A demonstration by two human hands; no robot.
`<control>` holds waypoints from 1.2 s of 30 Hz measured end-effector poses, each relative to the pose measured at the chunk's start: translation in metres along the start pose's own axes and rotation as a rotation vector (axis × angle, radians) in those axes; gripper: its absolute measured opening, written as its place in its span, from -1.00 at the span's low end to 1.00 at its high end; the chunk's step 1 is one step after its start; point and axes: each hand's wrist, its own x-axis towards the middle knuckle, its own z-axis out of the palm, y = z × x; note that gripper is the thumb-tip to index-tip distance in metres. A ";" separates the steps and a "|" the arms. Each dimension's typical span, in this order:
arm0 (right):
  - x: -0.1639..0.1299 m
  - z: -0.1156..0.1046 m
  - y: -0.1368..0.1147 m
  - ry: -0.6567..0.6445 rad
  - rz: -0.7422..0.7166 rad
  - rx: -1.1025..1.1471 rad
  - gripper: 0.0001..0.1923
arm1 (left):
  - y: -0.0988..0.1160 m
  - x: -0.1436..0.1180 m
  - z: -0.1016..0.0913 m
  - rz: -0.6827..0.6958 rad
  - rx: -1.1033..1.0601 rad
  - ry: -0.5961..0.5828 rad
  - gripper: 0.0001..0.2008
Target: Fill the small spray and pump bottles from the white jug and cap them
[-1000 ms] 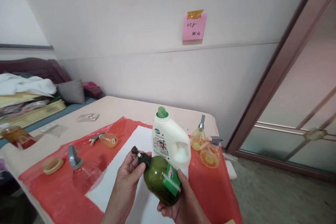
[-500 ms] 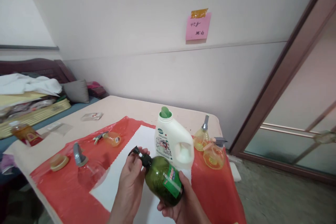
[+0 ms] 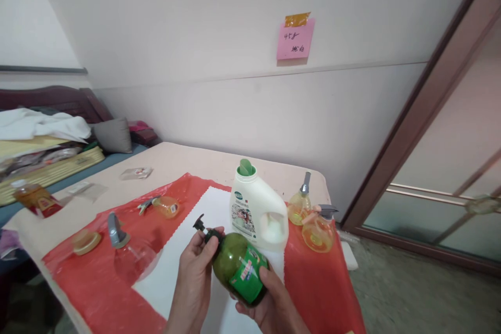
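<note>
A dark green pump bottle with a green label is held tilted over the white sheet, its black pump head pointing up and to the left. My left hand is closed around the black collar at the bottle's neck, thumb on top. Wrapped about the lower body and base is my right hand, its thumb lying across the label. Just behind the bottle stands a large cream detergent jug, its green spout uncovered at the top.
Two yellowish spray bottles, one with a grey trigger, stand at the right on the red sheet. At left are a clear spray bottle, a small orange spray bottle and a round tan lid. A wall rises behind.
The bottle has turned in my hands, so its label faces me more. My left fingers have shifted from beside the pump head onto the collar.
</note>
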 end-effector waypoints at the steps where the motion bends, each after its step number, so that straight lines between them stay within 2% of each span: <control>1: 0.001 -0.001 0.000 -0.010 0.008 -0.004 -0.28 | 0.001 0.000 -0.001 -0.004 0.013 -0.002 -0.61; 2: 0.002 -0.003 0.000 -0.029 0.060 0.003 -0.25 | 0.002 0.000 -0.002 -0.003 0.018 -0.019 -0.61; 6: 0.008 -0.014 -0.001 -0.150 0.444 0.039 -0.01 | 0.009 -0.008 -0.001 -0.014 0.021 -0.178 -0.60; 8: 0.010 -0.017 0.000 -0.197 0.517 0.034 0.06 | 0.011 -0.012 0.001 -0.021 0.026 -0.228 -0.59; 11: 0.009 -0.013 0.004 -0.173 0.436 0.057 0.04 | 0.011 -0.013 0.005 0.001 -0.022 -0.141 -0.62; 14: 0.002 -0.003 0.009 -0.034 0.132 -0.031 0.01 | 0.008 -0.008 0.004 0.003 -0.073 0.003 -0.64; 16: -0.002 0.002 0.011 0.029 -0.100 -0.163 0.18 | 0.008 -0.003 0.001 -0.003 -0.085 0.045 -0.62; 18: -0.004 0.002 0.011 -0.001 -0.177 -0.233 0.27 | 0.010 -0.001 -0.002 -0.016 -0.086 0.044 -0.59; 19: -0.003 0.000 0.010 -0.047 -0.128 -0.219 0.22 | 0.011 -0.001 -0.002 -0.025 -0.084 0.034 -0.59; 22: 0.003 -0.009 0.005 -0.177 0.238 -0.046 0.02 | 0.012 -0.005 0.000 -0.035 -0.075 -0.002 -0.59; 24: 0.005 -0.012 0.000 -0.215 0.420 0.029 0.10 | 0.011 -0.008 0.003 -0.021 -0.063 -0.004 -0.61; 25: 0.005 -0.011 -0.001 -0.223 0.456 0.042 0.12 | 0.010 -0.009 0.005 -0.015 -0.058 0.005 -0.61; 27: 0.002 -0.006 -0.003 -0.211 0.404 0.055 0.06 | 0.009 -0.009 0.007 -0.016 -0.058 0.031 -0.61; 30: -0.004 0.002 0.001 -0.112 0.125 0.024 -0.19 | 0.008 -0.008 0.006 -0.022 -0.053 0.032 -0.63; 32: -0.004 0.000 0.005 -0.072 -0.003 -0.033 -0.20 | 0.009 -0.008 0.005 -0.021 -0.030 0.010 -0.66; 34: 0.000 -0.005 0.007 -0.083 0.106 -0.043 -0.22 | 0.009 -0.009 0.004 -0.021 -0.009 -0.016 -0.66; 36: 0.005 -0.011 0.008 -0.123 0.314 -0.002 -0.06 | 0.010 -0.011 0.003 -0.037 0.011 -0.052 -0.66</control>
